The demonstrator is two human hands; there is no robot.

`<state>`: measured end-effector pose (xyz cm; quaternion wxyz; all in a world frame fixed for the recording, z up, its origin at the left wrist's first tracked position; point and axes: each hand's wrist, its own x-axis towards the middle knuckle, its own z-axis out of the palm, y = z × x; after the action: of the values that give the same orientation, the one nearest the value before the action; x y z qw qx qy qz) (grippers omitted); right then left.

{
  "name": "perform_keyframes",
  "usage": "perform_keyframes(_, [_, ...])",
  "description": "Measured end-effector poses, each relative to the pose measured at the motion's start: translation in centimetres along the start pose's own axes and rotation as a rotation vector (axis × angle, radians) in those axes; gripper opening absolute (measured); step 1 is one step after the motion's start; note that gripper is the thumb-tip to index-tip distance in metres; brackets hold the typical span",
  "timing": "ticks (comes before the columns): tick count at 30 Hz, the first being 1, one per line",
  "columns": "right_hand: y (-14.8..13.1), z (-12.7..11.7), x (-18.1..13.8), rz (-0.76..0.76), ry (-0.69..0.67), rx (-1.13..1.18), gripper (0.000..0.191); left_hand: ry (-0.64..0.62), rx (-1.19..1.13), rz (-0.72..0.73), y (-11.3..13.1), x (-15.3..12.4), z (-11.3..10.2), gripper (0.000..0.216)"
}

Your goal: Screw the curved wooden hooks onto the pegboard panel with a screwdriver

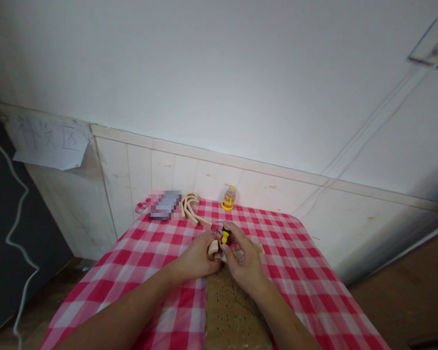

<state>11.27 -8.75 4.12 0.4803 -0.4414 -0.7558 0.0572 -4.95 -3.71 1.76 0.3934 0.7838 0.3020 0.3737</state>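
Near the far end of a brown board dotted with holes [229, 311], my two hands work close together. My left hand [198, 255] is closed around a pale curved wooden piece [212, 249]. In my right hand [246, 262] is a small screwdriver [225, 235] with a yellow and black handle, gripped between thumb and fingers. Its tip points down toward the wood, but my fingers hide where it meets the piece. Another bit of pale wood [262, 249] shows beyond my right hand.
Several curved wooden strips [190, 209] lie at the back of the red-checked tablecloth [182, 306]. A blurred phone-like object [165, 205] is left of them; a clear, yellow-based container [228, 198] stands by the wall. White cords run from the wall socket [432, 43].
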Motion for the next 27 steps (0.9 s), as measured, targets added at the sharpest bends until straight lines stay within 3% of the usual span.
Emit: perform_keyframes(27, [-0.39,-0.1,0.26,-0.018,0.018,0.013,0.054,0.031,-0.001,0.019,0.08,-0.06,0.03,0.028])
